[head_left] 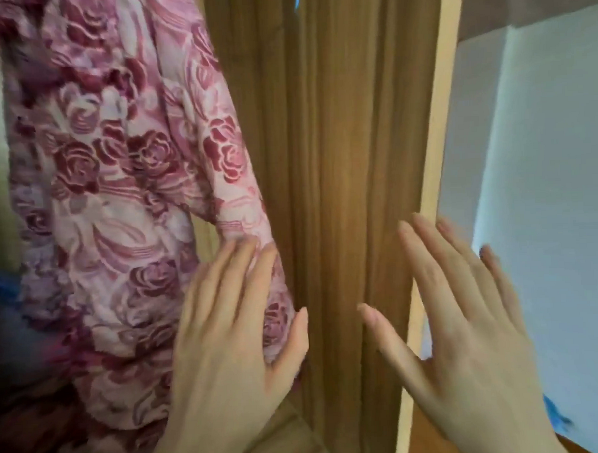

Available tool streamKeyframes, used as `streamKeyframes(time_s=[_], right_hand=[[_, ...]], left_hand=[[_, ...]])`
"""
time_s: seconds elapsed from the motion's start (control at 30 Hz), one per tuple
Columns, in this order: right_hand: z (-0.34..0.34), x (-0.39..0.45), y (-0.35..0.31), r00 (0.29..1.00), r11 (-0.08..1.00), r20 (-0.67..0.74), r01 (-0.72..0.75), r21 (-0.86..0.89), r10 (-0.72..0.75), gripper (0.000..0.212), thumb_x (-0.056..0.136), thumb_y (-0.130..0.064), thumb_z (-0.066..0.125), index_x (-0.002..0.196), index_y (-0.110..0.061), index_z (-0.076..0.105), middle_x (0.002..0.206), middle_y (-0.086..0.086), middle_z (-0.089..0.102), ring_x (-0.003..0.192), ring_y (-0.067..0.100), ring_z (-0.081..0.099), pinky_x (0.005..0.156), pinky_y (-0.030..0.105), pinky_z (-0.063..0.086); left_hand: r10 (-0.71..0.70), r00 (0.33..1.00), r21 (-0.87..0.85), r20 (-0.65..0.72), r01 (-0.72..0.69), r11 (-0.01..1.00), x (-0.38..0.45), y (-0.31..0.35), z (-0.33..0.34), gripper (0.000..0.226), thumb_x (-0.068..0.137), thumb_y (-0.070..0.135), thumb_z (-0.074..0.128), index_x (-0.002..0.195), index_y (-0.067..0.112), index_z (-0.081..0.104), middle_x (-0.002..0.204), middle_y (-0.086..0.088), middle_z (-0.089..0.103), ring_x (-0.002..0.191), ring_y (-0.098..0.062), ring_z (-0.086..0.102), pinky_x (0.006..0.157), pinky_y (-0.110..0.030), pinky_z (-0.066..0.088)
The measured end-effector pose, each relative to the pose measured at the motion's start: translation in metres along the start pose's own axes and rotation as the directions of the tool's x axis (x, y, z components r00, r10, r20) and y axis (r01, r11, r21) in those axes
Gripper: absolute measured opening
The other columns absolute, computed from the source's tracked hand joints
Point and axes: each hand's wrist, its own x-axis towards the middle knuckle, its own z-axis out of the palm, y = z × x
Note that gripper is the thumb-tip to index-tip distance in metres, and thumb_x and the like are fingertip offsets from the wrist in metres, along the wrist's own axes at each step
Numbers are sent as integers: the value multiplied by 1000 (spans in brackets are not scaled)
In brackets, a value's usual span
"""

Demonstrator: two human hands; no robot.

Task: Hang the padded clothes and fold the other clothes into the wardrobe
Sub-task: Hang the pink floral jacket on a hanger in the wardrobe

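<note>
**No readable text**

We find no words, labels, brand marks, numbers or signs that we can read. The pink rose-patterned garment [117,186] carries only its floral print, and the wooden wardrobe panel [339,156] shows only bare grain; motion blur softens the finer detail.
</note>
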Motion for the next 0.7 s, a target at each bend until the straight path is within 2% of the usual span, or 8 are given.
streamKeyframes(time_s=[0.2,0.3,0.4,0.5,0.7], right_hand=[[-22,-72,59,975,967,118,-162,-196,187,74,100,-64,45,157,-17,44,164,0,40,155,21,32,129,45,19],[-29,-106,88,951,939,159,-216,-268,264,73,100,-60,48,155,-13,47,162,3,43,154,23,35,127,48,24],[-37,-132,115,899,892,212,-300,-337,383,73,101,-62,48,158,-17,42,165,0,39,157,19,28,129,46,21],[-45,-149,142,856,845,215,-367,-390,471,73,101,-62,46,159,-17,42,165,0,38,158,17,25,130,43,17],[-56,-174,205,806,765,175,-433,-476,566,69,103,-61,43,156,-16,47,162,1,44,156,19,29,128,47,23]], left_hand=[[25,997,-214,69,-10,977,-27,65,57,62,96,46,54,144,7,60,151,-9,57,144,-32,50,117,-53,39],[105,988,-329,116,-62,942,-39,106,83,60,97,45,54,143,6,62,149,-10,59,143,-30,51,117,-49,40],[204,961,-439,188,-104,893,-45,145,111,61,99,46,53,146,7,59,151,-8,57,144,-28,50,117,-45,42],[271,930,-499,249,-116,859,-44,177,144,62,101,48,52,148,8,56,153,-7,55,145,-26,48,115,-49,46],[330,908,-615,259,-109,781,-34,246,210,59,102,43,54,148,6,56,153,-9,55,147,-29,46,114,-55,45]])
